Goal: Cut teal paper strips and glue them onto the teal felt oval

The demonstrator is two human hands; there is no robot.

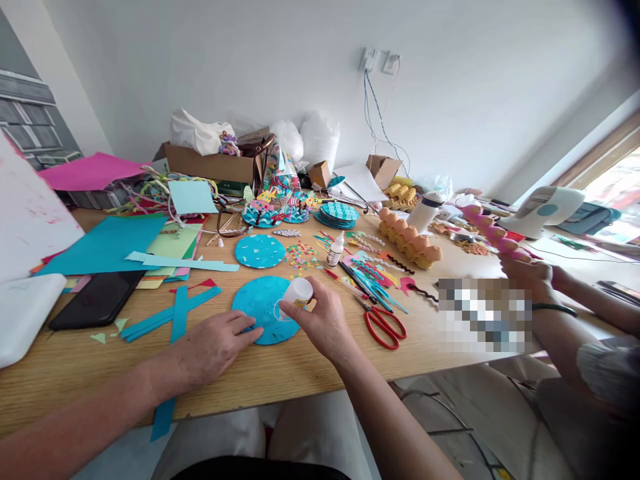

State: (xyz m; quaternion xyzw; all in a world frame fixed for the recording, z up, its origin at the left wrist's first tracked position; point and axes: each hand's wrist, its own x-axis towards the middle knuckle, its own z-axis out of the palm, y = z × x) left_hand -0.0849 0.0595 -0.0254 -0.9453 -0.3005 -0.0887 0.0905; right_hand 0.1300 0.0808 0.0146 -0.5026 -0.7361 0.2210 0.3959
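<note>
My right hand (323, 320) is wrapped round a white glue bottle (299, 291), tipped over a blue disc (265, 333) that lies on the wooden table (115, 387). Wet-looking marks show on the disc. The fingers of my left hand (215, 343) are spread and rest on the disc's left edge. Just behind it sits a second blue disc (260, 251) with small pale pieces on it. Blue paper strips (179, 320) lie crossed left of my left hand, one of them running over the table's front edge.
Red-handled scissors (385, 328), a small upright bottle (335, 250) and colourful scraps are at the right. A black phone (97, 300) and paper sheets lie left. Another person's hands (530, 277) hold a pink egg-carton strip (493, 230) at far right.
</note>
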